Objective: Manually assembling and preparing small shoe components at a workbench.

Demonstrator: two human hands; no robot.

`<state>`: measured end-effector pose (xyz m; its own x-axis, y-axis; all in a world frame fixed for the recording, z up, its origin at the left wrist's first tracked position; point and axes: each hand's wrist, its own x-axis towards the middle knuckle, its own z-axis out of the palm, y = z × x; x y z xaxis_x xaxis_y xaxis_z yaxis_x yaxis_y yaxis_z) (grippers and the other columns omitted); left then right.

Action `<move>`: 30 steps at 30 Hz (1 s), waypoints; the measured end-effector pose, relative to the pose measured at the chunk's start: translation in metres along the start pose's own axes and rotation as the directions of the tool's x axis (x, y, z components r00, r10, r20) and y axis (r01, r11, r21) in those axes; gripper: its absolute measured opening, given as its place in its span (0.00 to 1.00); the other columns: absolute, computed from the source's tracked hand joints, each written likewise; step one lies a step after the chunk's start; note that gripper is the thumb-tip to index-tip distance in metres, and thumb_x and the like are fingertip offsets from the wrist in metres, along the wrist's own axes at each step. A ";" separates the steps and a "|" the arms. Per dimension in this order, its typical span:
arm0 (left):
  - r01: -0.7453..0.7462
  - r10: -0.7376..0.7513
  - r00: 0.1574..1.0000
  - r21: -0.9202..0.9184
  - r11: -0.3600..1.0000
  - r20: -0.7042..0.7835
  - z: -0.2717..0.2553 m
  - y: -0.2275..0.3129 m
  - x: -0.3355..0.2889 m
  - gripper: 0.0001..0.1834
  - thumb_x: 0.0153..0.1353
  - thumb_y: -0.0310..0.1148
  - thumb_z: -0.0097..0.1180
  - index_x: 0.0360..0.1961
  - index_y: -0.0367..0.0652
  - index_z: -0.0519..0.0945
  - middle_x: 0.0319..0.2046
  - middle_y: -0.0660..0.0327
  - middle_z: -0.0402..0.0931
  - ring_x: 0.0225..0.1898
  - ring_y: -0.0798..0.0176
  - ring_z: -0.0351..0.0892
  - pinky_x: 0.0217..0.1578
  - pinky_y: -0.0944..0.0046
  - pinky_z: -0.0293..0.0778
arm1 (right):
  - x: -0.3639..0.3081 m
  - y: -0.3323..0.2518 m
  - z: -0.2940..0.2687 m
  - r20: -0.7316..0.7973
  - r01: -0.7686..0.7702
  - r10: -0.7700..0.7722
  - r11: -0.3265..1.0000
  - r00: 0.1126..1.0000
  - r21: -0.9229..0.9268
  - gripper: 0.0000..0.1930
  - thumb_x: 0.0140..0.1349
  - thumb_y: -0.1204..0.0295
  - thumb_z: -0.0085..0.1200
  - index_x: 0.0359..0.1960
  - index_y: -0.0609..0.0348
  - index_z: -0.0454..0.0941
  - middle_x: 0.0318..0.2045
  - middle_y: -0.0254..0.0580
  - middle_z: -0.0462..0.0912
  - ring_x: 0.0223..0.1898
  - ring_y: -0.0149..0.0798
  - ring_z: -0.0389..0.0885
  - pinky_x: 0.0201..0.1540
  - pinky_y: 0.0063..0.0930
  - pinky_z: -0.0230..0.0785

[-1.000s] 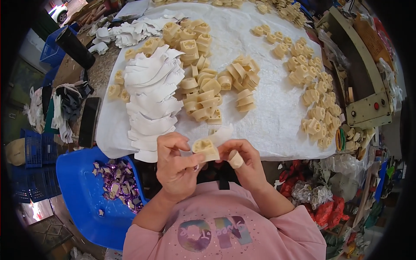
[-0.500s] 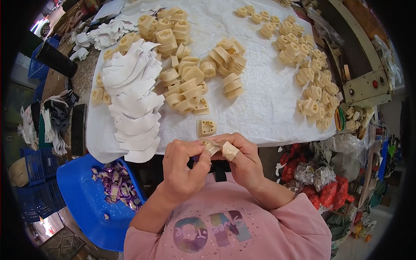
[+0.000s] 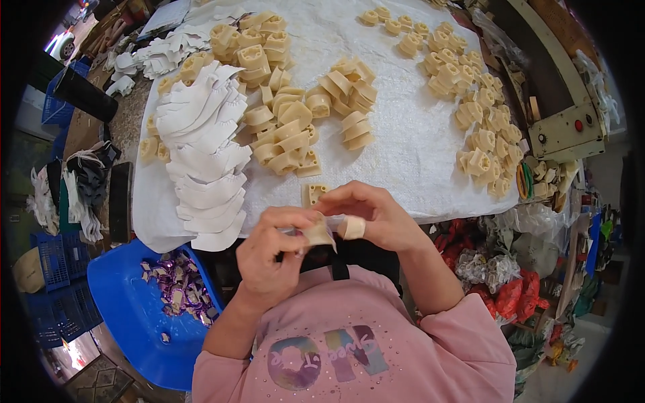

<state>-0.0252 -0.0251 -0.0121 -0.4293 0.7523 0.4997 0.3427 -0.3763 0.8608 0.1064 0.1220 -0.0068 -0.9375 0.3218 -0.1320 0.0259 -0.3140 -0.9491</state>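
Held in my left hand point(image 3: 272, 252) is a pale beige plastic block that looks like a shoe heel point(image 3: 318, 233); my thumb and fingers are closed on it, just in front of the table edge. My right hand point(image 3: 376, 215) is apart from that piece, its fingers stretched out and its thumb spread away. Beige tape point(image 3: 353, 228) wraps the right thumb. Beside the right fingertips, another beige heel point(image 3: 314, 194) with small holes stands on the white sheet; whether the fingers touch it I cannot tell.
White sheeting point(image 3: 403, 154) covers the table. Overlapping white cut pieces point(image 3: 208, 178) lie at left, near piled beige heels point(image 3: 285, 138); more heels point(image 3: 480, 127) line the right side. A blue tub point(image 3: 121, 322) with purple pieces point(image 3: 183, 289) stands at lower left. Red bags point(image 3: 517, 295) lie at right.
My hands, together at the heel before, have come apart. The left has drawn slightly left with the heel; the right has opened and its fingers reach toward the heel on the table.
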 end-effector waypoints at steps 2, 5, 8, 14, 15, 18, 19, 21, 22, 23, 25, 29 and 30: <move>-0.049 0.049 0.997 0.007 0.999 0.058 0.003 0.001 0.004 0.10 0.50 0.14 0.58 0.27 0.38 0.70 0.35 0.53 0.75 0.40 0.50 0.79 0.41 0.56 0.77 | 0.003 0.001 -0.002 0.040 0.001 -0.004 0.997 0.999 0.075 0.24 0.53 0.73 0.63 0.51 0.65 0.69 0.42 0.42 0.78 0.46 0.34 0.77 0.54 0.30 0.67; -0.139 0.139 0.985 -0.003 0.990 0.101 0.003 0.004 0.005 0.13 0.41 0.08 0.54 0.24 0.35 0.70 0.35 0.52 0.75 0.37 0.53 0.79 0.37 0.62 0.76 | 0.003 -0.008 -0.003 0.134 -0.017 0.005 0.996 0.991 0.083 0.23 0.51 0.75 0.65 0.48 0.64 0.70 0.41 0.41 0.78 0.46 0.33 0.77 0.55 0.30 0.66; -0.218 0.193 0.966 0.135 0.967 0.174 0.003 0.005 0.009 0.13 0.40 0.09 0.56 0.24 0.35 0.70 0.34 0.52 0.75 0.36 0.54 0.78 0.36 0.61 0.76 | 0.008 -0.008 -0.005 0.173 0.017 -0.003 0.997 0.985 -0.078 0.23 0.50 0.75 0.65 0.47 0.65 0.70 0.41 0.41 0.78 0.45 0.32 0.77 0.55 0.30 0.67; -0.098 0.082 0.991 0.145 0.985 0.109 0.007 -0.003 0.002 0.11 0.49 0.13 0.58 0.29 0.38 0.71 0.35 0.51 0.76 0.38 0.55 0.79 0.37 0.62 0.76 | 0.009 -0.004 -0.002 0.059 -0.049 0.047 0.998 0.997 0.025 0.24 0.55 0.73 0.62 0.53 0.63 0.69 0.42 0.45 0.79 0.43 0.31 0.77 0.50 0.28 0.69; -0.003 0.002 1.000 0.060 0.998 0.025 0.008 -0.003 0.000 0.09 0.51 0.14 0.57 0.30 0.37 0.72 0.36 0.51 0.76 0.39 0.57 0.78 0.39 0.63 0.75 | 0.009 -0.003 0.000 0.066 -0.048 0.046 0.999 0.997 0.025 0.24 0.55 0.73 0.62 0.53 0.63 0.69 0.42 0.45 0.79 0.43 0.31 0.77 0.50 0.28 0.69; 0.136 -0.151 0.980 -0.121 0.983 -0.128 0.011 -0.001 -0.001 0.06 0.55 0.17 0.57 0.33 0.35 0.73 0.37 0.51 0.76 0.40 0.60 0.77 0.41 0.65 0.74 | 0.008 -0.002 0.001 -0.072 0.131 -0.123 0.984 0.990 0.125 0.22 0.58 0.70 0.58 0.54 0.60 0.70 0.44 0.45 0.79 0.44 0.35 0.76 0.51 0.30 0.67; 0.181 -0.223 0.956 -0.218 0.959 -0.192 0.013 -0.001 0.000 0.06 0.56 0.18 0.58 0.34 0.34 0.74 0.38 0.51 0.76 0.41 0.62 0.77 0.43 0.66 0.74 | 0.009 -0.003 -0.003 -0.020 0.277 -0.285 0.945 0.958 -0.172 0.20 0.58 0.69 0.58 0.53 0.58 0.72 0.45 0.46 0.79 0.46 0.37 0.75 0.52 0.31 0.65; 0.228 -0.280 0.945 -0.272 0.935 -0.170 0.015 -0.003 -0.004 0.07 0.55 0.18 0.59 0.35 0.34 0.75 0.39 0.52 0.76 0.41 0.63 0.77 0.43 0.66 0.73 | 0.011 0.005 -0.002 0.065 0.467 -0.486 0.782 0.871 -0.413 0.14 0.57 0.70 0.57 0.45 0.56 0.76 0.44 0.44 0.77 0.48 0.43 0.70 0.52 0.33 0.60; 0.280 -0.339 0.931 -0.327 0.903 -0.138 0.016 -0.004 -0.004 0.08 0.54 0.18 0.60 0.35 0.33 0.76 0.40 0.53 0.76 0.41 0.64 0.76 0.43 0.67 0.72 | 0.011 0.007 0.003 0.068 0.470 -0.488 0.781 0.870 -0.412 0.14 0.57 0.70 0.57 0.45 0.56 0.76 0.44 0.44 0.77 0.48 0.43 0.70 0.52 0.33 0.60; 0.278 -0.337 0.931 -0.325 0.904 -0.139 0.018 -0.004 -0.003 0.08 0.54 0.18 0.60 0.35 0.33 0.76 0.40 0.53 0.76 0.41 0.64 0.76 0.43 0.67 0.72 | 0.012 0.009 0.007 0.029 0.465 -0.501 0.779 0.865 -0.421 0.11 0.56 0.71 0.57 0.41 0.56 0.75 0.43 0.42 0.76 0.46 0.43 0.69 0.51 0.33 0.60; 0.269 -0.323 0.933 -0.288 0.919 -0.161 0.021 -0.004 -0.001 0.08 0.54 0.19 0.60 0.35 0.32 0.76 0.40 0.53 0.76 0.41 0.64 0.76 0.44 0.67 0.72 | 0.012 0.008 0.021 -0.072 0.449 -0.546 0.751 0.835 -0.483 0.06 0.54 0.76 0.55 0.33 0.57 0.72 0.38 0.40 0.72 0.42 0.42 0.66 0.48 0.32 0.59; 0.319 -0.396 0.901 -0.350 0.881 -0.175 0.027 0.002 0.002 0.07 0.54 0.19 0.60 0.35 0.33 0.76 0.40 0.52 0.76 0.41 0.64 0.76 0.44 0.68 0.72 | 0.010 0.008 0.026 -0.151 0.403 -0.525 0.781 0.838 -0.477 0.08 0.51 0.81 0.52 0.33 0.57 0.72 0.39 0.41 0.73 0.42 0.43 0.66 0.48 0.32 0.59; 0.332 -0.420 0.891 -0.386 0.861 -0.171 0.028 0.003 0.003 0.06 0.55 0.19 0.60 0.34 0.32 0.76 0.39 0.52 0.76 0.41 0.64 0.76 0.44 0.67 0.73 | 0.009 0.007 0.024 -0.141 0.386 -0.464 0.841 0.874 -0.378 0.08 0.51 0.81 0.51 0.33 0.57 0.72 0.39 0.42 0.73 0.42 0.44 0.66 0.47 0.33 0.59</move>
<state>-0.0020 -0.0091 -0.0109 -0.6696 0.7359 0.1002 -0.1696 -0.2829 0.9440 0.0903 0.1017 -0.0076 -0.7831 0.5528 0.2849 -0.2089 0.1977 -0.9577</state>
